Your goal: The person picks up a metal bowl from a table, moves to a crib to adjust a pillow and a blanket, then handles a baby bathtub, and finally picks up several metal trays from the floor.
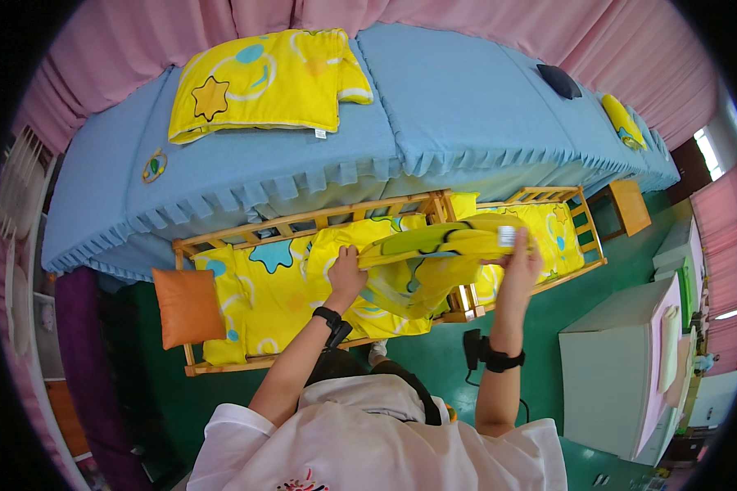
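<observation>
A yellow patterned cloth (422, 245) hangs between my hands over a small wooden cot, its lower part blurred by motion. My left hand (348, 274) is closed on its left end. At the other end my right hand (522, 258) grips it beside a white tag (507, 236). Below lies matching yellow bedding (282, 282) with stars and dots, spread inside the cot's wooden rails (262, 358). The cloth hides part of that bedding and the cot's right end.
An orange cushion (188, 308) leans over the cot's left end. Another cot (585, 225) with yellow bedding stands at the right. Behind runs a long blue-covered platform (467, 98) bearing a folded yellow quilt (262, 82) and a dark cushion (559, 82). A white cabinet (610, 368) stands right.
</observation>
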Action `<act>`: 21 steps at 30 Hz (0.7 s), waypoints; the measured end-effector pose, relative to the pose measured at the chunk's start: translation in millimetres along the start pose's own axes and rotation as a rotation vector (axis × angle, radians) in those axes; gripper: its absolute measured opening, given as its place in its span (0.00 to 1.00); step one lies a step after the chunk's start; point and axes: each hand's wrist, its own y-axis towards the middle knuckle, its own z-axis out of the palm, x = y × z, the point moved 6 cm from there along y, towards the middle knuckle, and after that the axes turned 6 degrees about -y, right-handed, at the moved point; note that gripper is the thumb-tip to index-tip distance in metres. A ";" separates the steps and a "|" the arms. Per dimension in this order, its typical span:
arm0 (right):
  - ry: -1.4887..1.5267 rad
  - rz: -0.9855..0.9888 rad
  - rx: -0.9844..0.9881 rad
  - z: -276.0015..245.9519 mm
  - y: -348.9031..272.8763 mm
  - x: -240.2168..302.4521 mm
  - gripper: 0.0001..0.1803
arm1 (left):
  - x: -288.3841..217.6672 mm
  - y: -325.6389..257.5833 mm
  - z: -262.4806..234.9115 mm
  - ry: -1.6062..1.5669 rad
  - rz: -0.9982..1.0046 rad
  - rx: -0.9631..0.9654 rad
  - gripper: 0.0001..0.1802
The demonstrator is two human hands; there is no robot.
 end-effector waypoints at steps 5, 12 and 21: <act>0.103 -0.068 -0.209 -68.4 15.7 29.8 0.14 | 95.4 -20.6 22.1 0.063 -0.175 0.052 0.14; 0.133 -0.061 -0.157 -126.4 19.8 39.5 0.13 | 123.8 -28.9 7.3 0.119 -0.333 0.170 0.15; -0.035 0.052 -0.243 -172.8 58.6 -44.2 0.15 | 141.9 -26.7 -1.0 -0.051 -0.259 0.092 0.10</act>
